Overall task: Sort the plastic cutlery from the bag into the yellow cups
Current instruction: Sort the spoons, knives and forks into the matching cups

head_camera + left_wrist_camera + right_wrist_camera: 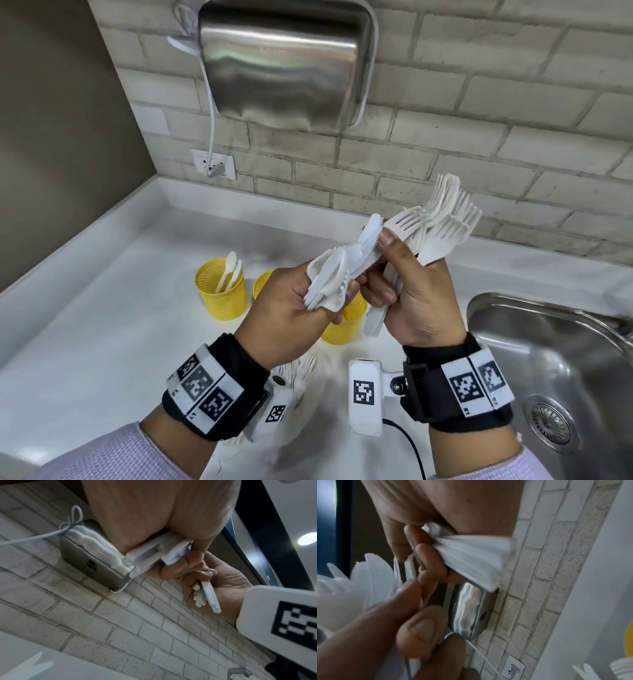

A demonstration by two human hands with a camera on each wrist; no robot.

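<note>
Both hands are raised over the counter in the head view. My left hand (pixel 325 294) grips a bundle of white plastic cutlery (pixel 337 270), knives and forks mixed. My right hand (pixel 387 270) grips a bunch of white forks (pixel 445 219), tines fanned up to the right, handles (pixel 375 318) hanging below. Its thumb presses on a serrated knife (pixel 371 236) that spans both bundles. Below stand three yellow mesh cups: the left cup (pixel 222 294) holds spoons (pixel 230 270), the middle cup (pixel 261 282) and the right cup (pixel 342 325) are partly hidden. In the right wrist view fingers (pixel 428 555) curl round the handles (pixel 471 558).
A steel sink (pixel 548 346) is sunk in the white counter (pixel 102 325) at the right. A steel hand dryer (pixel 284 65) hangs on the brick wall, its cord running to a socket (pixel 214 164). More forks (pixel 303 368) lie on the counter under my wrists.
</note>
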